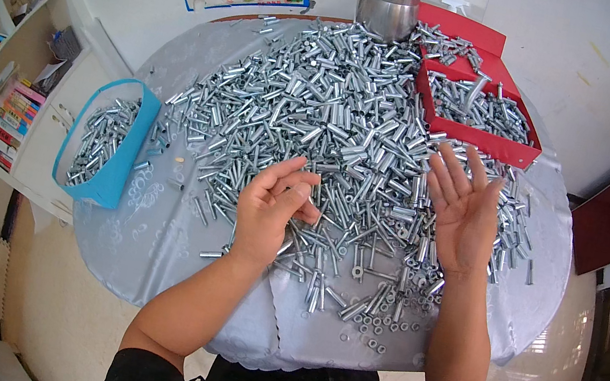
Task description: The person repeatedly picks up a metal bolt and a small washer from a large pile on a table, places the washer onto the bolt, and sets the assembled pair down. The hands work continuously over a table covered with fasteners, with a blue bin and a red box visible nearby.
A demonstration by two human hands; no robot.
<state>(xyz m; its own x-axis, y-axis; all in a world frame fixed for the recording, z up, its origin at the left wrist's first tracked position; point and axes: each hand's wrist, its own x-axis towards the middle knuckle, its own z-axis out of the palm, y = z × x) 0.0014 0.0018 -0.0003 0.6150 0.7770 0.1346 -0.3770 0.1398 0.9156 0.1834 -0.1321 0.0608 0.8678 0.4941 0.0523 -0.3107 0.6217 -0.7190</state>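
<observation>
My left hand (269,207) is closed over the near left part of a big pile of metal expansion bolts and sleeves (352,109). A thin metal bolt (328,218) shows at its fingertips, its other end hidden by the fingers. Raised over the right side of the pile, my right hand (462,218) is open, palm turned up and fingers spread, with nothing visible in it. Loose hex nuts (373,344) and washers lie between my forearms near the table's front.
A blue fabric bin (111,177) of metal parts stands at the left. Red boxes (477,142) with more parts sit at the back right, beside a steel lidded pot (387,9). A silvery cloth (121,240) covers the round table. Bookshelves (43,55) stand at far left.
</observation>
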